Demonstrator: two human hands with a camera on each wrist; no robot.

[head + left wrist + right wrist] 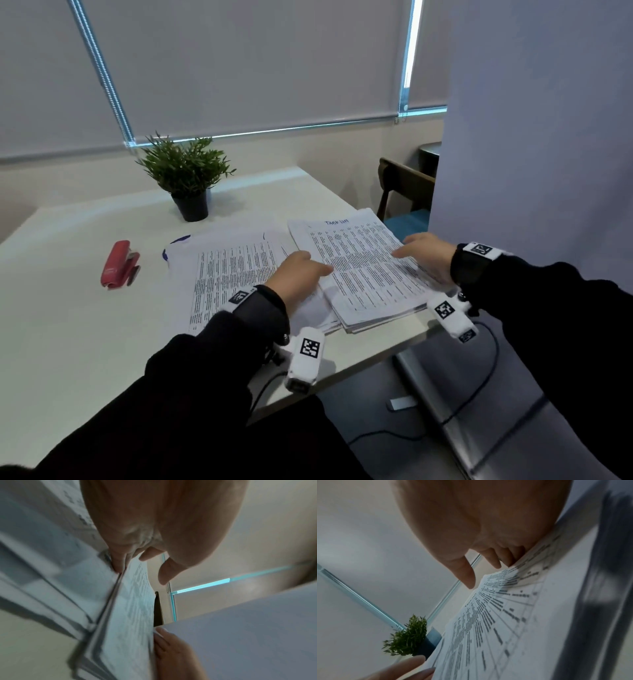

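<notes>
A thick stack of printed papers [363, 274] lies at the table's right edge, headed "Task List". My left hand [301, 270] holds its left edge. In the left wrist view some fingers [118, 563] are tucked under the upper sheets [130, 612], one fingertip lies on top, and the thumb hovers above. That edge looks slightly raised. My right hand [424, 253] rests on the stack's right side. Its straight fingers [510, 558] touch the top sheet [496, 628], and the thumb is off the paper.
More printed sheets [226, 274] lie spread to the stack's left. A red stapler [120, 263] lies further left on the white table [68, 342], and a potted plant [188, 178] stands at the back. Beyond the table's right edge are a chair [404, 192] and a partition [534, 137].
</notes>
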